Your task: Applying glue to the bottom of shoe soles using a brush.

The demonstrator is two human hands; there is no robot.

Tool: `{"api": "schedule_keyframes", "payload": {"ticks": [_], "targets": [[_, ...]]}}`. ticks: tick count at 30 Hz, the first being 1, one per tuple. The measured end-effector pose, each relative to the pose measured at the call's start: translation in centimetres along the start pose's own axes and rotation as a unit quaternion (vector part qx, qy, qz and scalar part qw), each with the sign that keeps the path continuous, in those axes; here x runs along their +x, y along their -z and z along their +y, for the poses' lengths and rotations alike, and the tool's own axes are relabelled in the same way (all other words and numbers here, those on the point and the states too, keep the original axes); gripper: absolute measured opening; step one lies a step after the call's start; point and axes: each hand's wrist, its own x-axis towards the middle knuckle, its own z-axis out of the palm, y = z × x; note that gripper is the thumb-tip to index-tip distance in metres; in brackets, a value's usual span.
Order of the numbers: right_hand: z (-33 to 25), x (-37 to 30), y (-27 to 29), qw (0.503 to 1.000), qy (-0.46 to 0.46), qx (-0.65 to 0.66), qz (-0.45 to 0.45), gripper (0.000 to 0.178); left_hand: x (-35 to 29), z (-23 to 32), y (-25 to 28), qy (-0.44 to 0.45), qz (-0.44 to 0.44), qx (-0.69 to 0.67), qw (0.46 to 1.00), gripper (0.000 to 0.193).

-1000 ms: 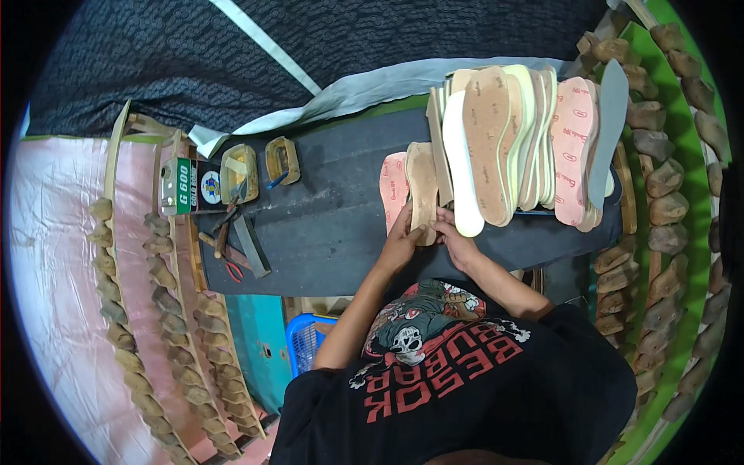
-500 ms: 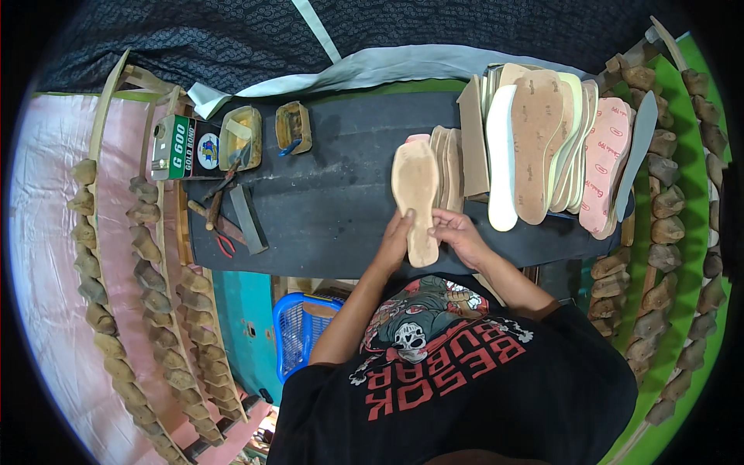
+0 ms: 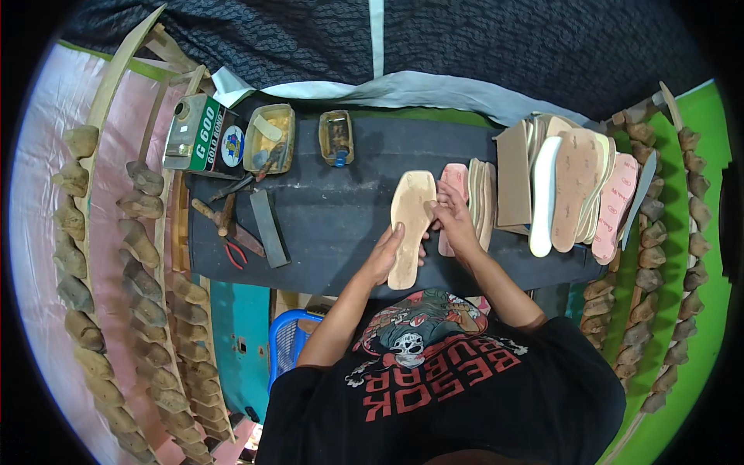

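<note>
A tan insole (image 3: 413,225) is held slightly tilted above the table's front part, its wide end pointing away from me. My left hand (image 3: 383,256) grips its left edge near the narrow end, thumb on top and fingertips showing past the right edge. My right hand (image 3: 457,226) is closed at the insole's right edge, around its middle; part of its grip is hidden. Just beyond the right hand lies a pink insole (image 3: 454,180), partly covered by that hand. A row of overlapping tan insoles (image 3: 482,203) lies beside it.
On the right, a cardboard box (image 3: 513,182) stands by stacked insoles (image 3: 572,186). At the left are a metal can (image 3: 194,136), two tubs (image 3: 284,161) (image 3: 336,124), a hammer (image 3: 225,215), red-handled pliers (image 3: 235,254) and a grey block (image 3: 270,229). Racks of shoe lasts (image 3: 141,275) flank the table.
The insole has tilted, its wide end leaning right. My left hand has shifted lower along its left edge, and my right hand has moved up its right side. The whole view has shifted.
</note>
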Motion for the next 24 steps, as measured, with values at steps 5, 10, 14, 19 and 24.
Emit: {"api": "schedule_keyframes", "payload": {"ticks": [5,10,14,19,24], "targets": [[1.3,3.0,-4.5,0.991,-0.038,-0.093,-0.094,0.061,-1.8,0.5,3.9,0.000,-0.031,-0.121,0.992,0.076],[0.6,4.6,-9.3,0.901,0.237,-0.364,-0.003,0.068,-3.7,1.2,8.3,-0.033,-0.046,-0.207,0.977,0.079],[-3.0,5.8,-13.8,0.870,0.254,-0.416,-0.070,0.072,-4.4,0.9,10.9,-0.024,-0.036,-0.226,0.973,0.079],[-3.4,8.4,-16.4,0.873,0.241,-0.407,-0.114,0.041,-4.4,1.6,11.2,-0.022,-0.009,-0.198,0.980,0.082],[-4.5,8.6,-16.6,0.872,0.295,-0.387,-0.046,0.026,-4.4,1.9,11.9,-0.022,-0.002,-0.197,0.980,0.082]]}}
